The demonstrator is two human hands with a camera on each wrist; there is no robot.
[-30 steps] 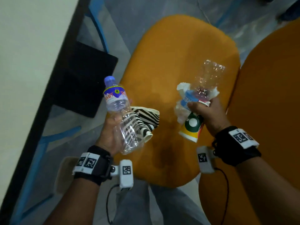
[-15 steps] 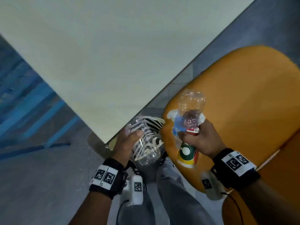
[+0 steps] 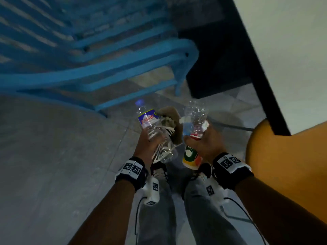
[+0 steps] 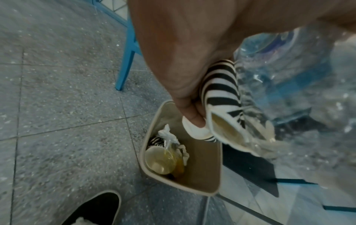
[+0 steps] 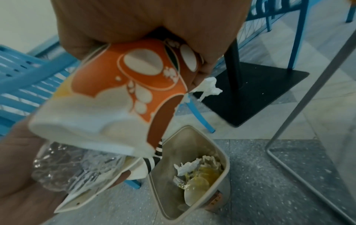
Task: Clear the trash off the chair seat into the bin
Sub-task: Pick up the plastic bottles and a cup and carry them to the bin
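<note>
Left hand (image 3: 147,145) is wrapped round a clear plastic water bottle with a blue cap and blue label (image 3: 152,128), and pinned against it is a crushed black-and-white striped paper cup (image 4: 221,97). Right hand (image 3: 206,144) is clamped on a bundle: a crumpled clear plastic bottle without a cap (image 3: 194,114), a wad of white tissue (image 5: 209,87) and an orange, white and brown paper cup (image 5: 123,85), base toward the wrist. Both loads hang just above the beige, square-mouthed plastic bin (image 4: 210,172) on the grey speckled floor (image 3: 53,156). Down inside already: a cup and crumpled tissue against one wall. The orange chair seat (image 3: 283,156) is off to the right, only a bare edge showing, so I can't say whether anything is left on it. My read: the carrying is done, and the drop is what remains.
</note>
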